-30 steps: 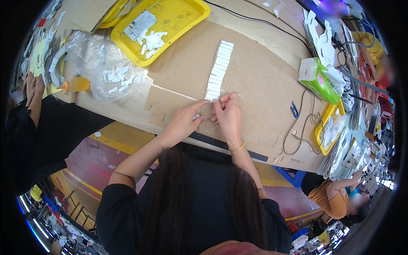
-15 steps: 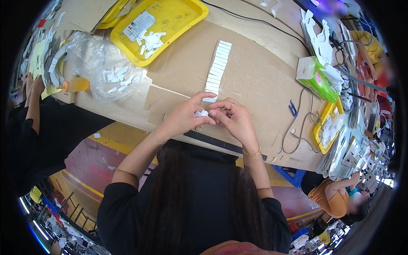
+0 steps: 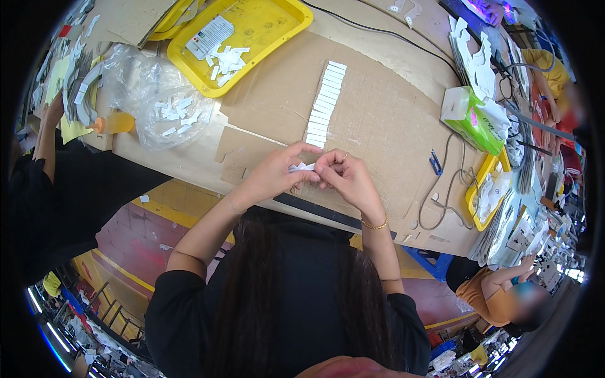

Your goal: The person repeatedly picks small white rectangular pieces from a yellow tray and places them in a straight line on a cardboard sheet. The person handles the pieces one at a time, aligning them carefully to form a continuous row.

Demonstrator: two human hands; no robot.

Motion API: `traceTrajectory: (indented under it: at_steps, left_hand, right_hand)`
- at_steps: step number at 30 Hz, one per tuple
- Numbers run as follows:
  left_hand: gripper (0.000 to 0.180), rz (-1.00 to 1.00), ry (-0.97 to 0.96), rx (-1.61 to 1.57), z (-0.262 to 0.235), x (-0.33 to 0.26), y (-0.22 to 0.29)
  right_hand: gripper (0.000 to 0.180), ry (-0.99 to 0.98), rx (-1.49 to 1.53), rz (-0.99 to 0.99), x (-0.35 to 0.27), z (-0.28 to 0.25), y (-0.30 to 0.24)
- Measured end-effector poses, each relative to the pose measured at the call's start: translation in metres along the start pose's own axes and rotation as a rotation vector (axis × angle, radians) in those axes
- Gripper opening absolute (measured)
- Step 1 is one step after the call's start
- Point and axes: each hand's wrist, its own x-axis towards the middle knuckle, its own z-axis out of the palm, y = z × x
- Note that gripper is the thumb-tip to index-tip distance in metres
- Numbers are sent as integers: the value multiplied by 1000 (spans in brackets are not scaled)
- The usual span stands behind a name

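"Where's the room to move?"
"The table's front edge (image 3: 321, 211) runs just below the hands. Bare cardboard (image 3: 387, 129) opens rightward from the row of white strips (image 3: 326, 104) toward a small blue tool (image 3: 436, 162); leftward, the yellow tray (image 3: 268, 39) and plastic bag (image 3: 148, 133) border it."
"And the hands?"
"The left hand (image 3: 268, 176) curls around loose white pieces (image 3: 302, 167), just below the row. The right hand's (image 3: 348, 179) thumb and fingertips bunch at them; whether they clamp one, one cannot tell."
"What differs?"
"A second ago, the right fingertips were at the row's near end; now they're drawn back."
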Motion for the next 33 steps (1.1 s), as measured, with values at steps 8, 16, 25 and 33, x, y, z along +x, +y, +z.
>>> traceTrajectory:
  at_steps: [8,16,25,33]
  left_hand:
    - [19,-80,-31,-120,-12,2,-1]
    - [17,-53,122,-84,-10,0,-12]
    - [20,-23,224,292,-8,-12,-19]
    - [29,73,270,459,-1,-11,-21]
  right_hand:
    - [14,84,94,44,-2,-5,-2]
    - [12,132,-102,59,-2,-5,4]
    - [16,266,-174,126,9,18,15]
    - [17,299,-304,114,18,15,15]
